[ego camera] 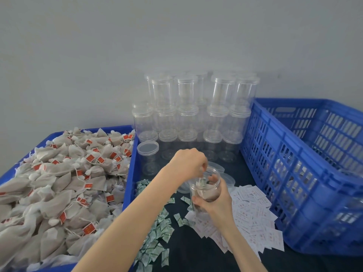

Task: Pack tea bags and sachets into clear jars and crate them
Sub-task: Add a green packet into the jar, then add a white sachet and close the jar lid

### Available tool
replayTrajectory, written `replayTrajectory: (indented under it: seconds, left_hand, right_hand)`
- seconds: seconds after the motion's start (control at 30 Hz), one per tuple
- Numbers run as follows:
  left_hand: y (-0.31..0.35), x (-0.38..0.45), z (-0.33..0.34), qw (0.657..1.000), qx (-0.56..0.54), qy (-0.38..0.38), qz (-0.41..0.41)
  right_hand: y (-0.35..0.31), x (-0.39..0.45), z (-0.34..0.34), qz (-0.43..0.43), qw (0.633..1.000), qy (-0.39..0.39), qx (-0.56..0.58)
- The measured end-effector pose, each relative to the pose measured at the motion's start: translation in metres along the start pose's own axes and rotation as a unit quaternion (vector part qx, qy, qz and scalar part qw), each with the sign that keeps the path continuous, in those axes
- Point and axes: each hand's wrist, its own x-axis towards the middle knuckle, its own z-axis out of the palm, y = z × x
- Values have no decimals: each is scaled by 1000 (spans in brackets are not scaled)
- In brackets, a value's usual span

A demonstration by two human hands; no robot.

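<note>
A tray [128, 185] heaped with tea bags [59, 183] sits left, a crate [294, 173] right, stacked jars [194, 114] behind. On the counter [196, 252], the right hand [218, 201] has its fingers wrapped around an open jar [206, 185]; the left hand [188, 161] has its fingers pinched on a bag at its mouth.

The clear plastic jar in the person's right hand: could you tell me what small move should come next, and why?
Probably let go of the tea bag and draw the left hand out. Its fingertips are at the open mouth of the clear plastic jar, which the right hand grips from below, and the jar holds only a few bags, so another from the heaped blue tray seems due.
</note>
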Motion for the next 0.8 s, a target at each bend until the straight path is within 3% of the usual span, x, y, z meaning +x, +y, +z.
replayTrajectory:
  seconds: [0.07,0.17,0.27,0.4,0.53,0.8]
  left_hand:
    - [-4,3,0,995,-92,35,-16]
    - [-11,9,11,981,-145,88,-99]
    - [-6,13,39,984,-110,-14,-142]
    - [13,11,92,977,-134,-133,-97]
    - [38,6,128,969,-198,-123,-82]
    - [66,8,149,948,-262,-75,-163]
  right_hand:
    - [1,3,-10,-2,1000,15,-1]
    - [1,6,-25,-6,999,37,-7]
    - [0,8,-38,-11,998,52,-15]
    - [0,10,-50,-22,997,68,-17]
    - [2,8,-60,-28,997,76,-18]
    - [2,8,-66,-27,996,82,-20]
